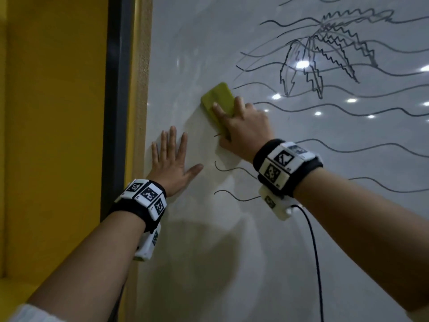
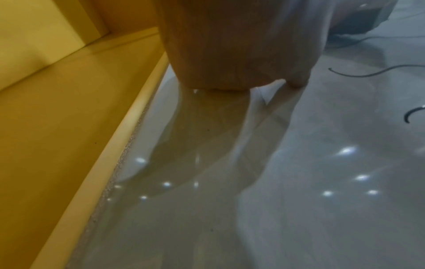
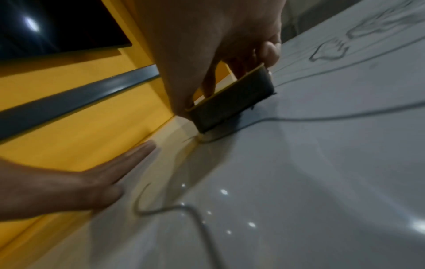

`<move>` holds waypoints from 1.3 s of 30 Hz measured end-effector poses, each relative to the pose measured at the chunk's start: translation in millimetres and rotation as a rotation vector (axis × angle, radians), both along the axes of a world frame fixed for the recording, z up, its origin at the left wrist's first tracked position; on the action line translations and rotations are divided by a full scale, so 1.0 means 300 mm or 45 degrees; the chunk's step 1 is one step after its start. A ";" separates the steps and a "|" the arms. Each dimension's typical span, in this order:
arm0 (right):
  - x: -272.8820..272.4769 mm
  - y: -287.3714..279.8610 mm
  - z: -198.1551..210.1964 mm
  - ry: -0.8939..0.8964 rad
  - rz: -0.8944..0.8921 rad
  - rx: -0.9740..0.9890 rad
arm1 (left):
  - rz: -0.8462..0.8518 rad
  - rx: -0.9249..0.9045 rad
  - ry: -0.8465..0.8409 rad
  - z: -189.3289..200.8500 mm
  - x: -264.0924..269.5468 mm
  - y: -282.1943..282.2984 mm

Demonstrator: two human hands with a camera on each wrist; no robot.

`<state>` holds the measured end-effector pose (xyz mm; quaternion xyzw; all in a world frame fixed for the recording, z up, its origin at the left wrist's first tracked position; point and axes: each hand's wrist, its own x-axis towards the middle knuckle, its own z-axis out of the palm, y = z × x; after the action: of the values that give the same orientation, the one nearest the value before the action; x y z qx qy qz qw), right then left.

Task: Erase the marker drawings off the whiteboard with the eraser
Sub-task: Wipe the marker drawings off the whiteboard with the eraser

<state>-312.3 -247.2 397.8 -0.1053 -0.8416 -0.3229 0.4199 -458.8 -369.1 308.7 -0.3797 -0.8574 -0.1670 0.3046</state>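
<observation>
A yellow-green eraser (image 1: 216,98) with a dark felt pad (image 3: 232,102) lies flat against the whiteboard (image 1: 209,252). My right hand (image 1: 241,126) grips it, fingers over its top and thumb at its lower edge. Black wavy marker lines (image 1: 348,110) and a zigzag sketch (image 1: 325,52) cover the board to the right of the eraser. Short line ends (image 1: 229,169) remain below the hand. My left hand (image 1: 171,159) presses flat on the board near its left edge, fingers spread and straight; the right wrist view shows the left hand (image 3: 76,183) lying flat too.
A yellow frame strip (image 1: 139,112) borders the board's left side, with a dark post (image 1: 116,101) and yellow wall (image 1: 53,135) beyond. A black cable (image 1: 315,263) hangs from my right wrist device. Ceiling lights reflect on the glossy board.
</observation>
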 end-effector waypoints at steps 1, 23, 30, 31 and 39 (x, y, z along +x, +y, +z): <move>-0.011 0.001 -0.028 -0.056 -0.003 0.039 | 0.015 0.002 -0.002 0.001 0.001 0.000; -0.028 0.016 -0.233 0.120 0.197 -0.059 | -0.041 0.024 0.086 0.024 0.034 -0.029; -0.024 0.067 -0.350 0.097 0.290 0.054 | 0.012 -0.157 -0.030 0.039 0.069 -0.019; -0.027 0.060 -0.321 0.132 0.271 0.022 | 0.030 -0.180 -0.044 0.042 0.072 -0.020; -0.019 0.079 -0.438 0.129 0.325 0.108 | 0.054 -0.214 -0.075 0.047 0.090 -0.033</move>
<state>-317.9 -223.6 266.6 0.0041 -0.8115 -0.2963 0.5037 -431.8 -379.0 322.8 -0.3806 -0.8848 -0.0989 0.2498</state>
